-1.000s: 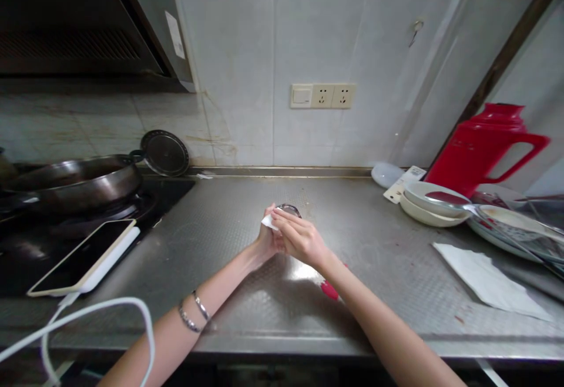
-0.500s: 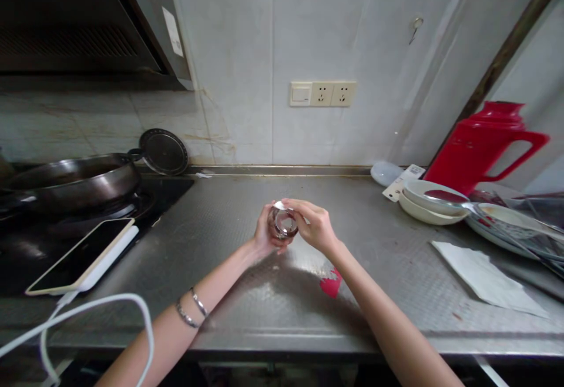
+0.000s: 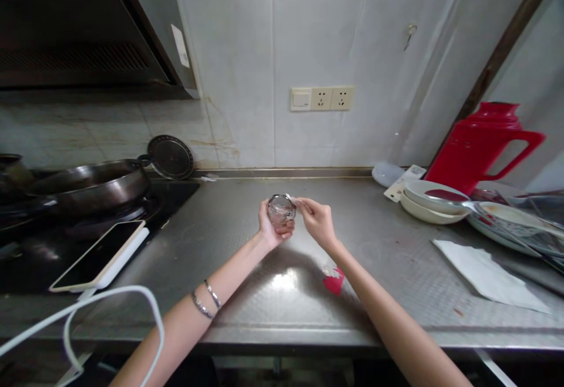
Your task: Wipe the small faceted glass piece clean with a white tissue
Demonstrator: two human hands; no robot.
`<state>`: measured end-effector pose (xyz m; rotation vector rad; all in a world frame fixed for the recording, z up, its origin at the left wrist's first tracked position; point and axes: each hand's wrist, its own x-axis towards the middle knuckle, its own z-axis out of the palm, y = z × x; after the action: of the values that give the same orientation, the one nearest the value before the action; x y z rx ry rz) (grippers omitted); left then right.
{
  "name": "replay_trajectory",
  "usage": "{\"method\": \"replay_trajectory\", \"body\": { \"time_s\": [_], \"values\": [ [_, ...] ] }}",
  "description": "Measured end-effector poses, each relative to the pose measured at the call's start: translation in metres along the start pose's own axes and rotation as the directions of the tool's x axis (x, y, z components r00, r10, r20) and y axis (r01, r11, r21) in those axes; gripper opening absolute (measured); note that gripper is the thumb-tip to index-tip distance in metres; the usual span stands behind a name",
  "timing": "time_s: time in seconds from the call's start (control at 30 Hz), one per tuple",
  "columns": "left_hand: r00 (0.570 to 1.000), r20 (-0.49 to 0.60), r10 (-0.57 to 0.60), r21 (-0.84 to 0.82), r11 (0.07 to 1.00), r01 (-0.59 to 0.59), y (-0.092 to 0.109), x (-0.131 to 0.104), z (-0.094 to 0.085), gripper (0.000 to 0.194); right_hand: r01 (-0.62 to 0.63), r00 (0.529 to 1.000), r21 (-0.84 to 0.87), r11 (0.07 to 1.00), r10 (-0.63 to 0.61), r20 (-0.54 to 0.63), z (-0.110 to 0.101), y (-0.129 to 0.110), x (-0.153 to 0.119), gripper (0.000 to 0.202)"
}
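Above the steel counter, my left hand point(image 3: 272, 229) is wrapped round a small clear glass point(image 3: 281, 209), its round mouth tilted toward me. The fingers and thumb of my right hand point(image 3: 316, 216) are pinched together at the glass's right rim. A small white piece point(image 3: 289, 198), too small to make out exactly, shows at the rim by those fingertips. On the counter below my right forearm lies a torn red scrap point(image 3: 333, 281).
The steel counter point(image 3: 247, 281) carries a white paper napkin point(image 3: 487, 278), stacked bowls point(image 3: 434, 211) and a red thermos flask point(image 3: 478, 146) at right. At left are a phone point(image 3: 99, 258) with a white cable point(image 3: 118, 290), and a pan point(image 3: 99, 184) on the black cooktop.
The glass is turned so more of its mouth and side shows. My right hand has shifted slightly right along the rim, its fingers no longer over the top. The view has shifted slightly.
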<state>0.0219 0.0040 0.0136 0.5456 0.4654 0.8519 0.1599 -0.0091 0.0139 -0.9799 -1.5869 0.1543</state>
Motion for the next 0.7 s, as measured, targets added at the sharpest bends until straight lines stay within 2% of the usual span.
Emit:
{"method": "replay_trajectory", "body": {
  "time_s": [0.2,0.4,0.53,0.7],
  "values": [
    [0.994,-0.108,0.013,-0.021,1.0,-0.015,-0.002,0.002,-0.002,0.068,0.04,0.999,-0.073,0.997,-0.041,-0.013,0.008,-0.002,-0.009,0.027],
    [0.989,-0.107,0.101,0.006,0.995,-0.101,-0.01,0.008,-0.003,0.069,0.0,0.998,-0.101,0.995,-0.007,-0.065,0.007,-0.014,-0.018,0.028],
    [0.977,-0.145,0.154,-0.042,0.986,-0.161,-0.015,0.011,-0.004,0.065,-0.01,0.998,-0.127,0.992,0.002,-0.063,0.005,-0.018,-0.026,0.029],
    [0.961,-0.238,0.143,-0.197,0.961,-0.192,-0.017,0.01,-0.011,0.054,0.181,0.983,-0.217,0.959,-0.172,0.06,0.007,-0.023,-0.041,0.031]
  ]
}}
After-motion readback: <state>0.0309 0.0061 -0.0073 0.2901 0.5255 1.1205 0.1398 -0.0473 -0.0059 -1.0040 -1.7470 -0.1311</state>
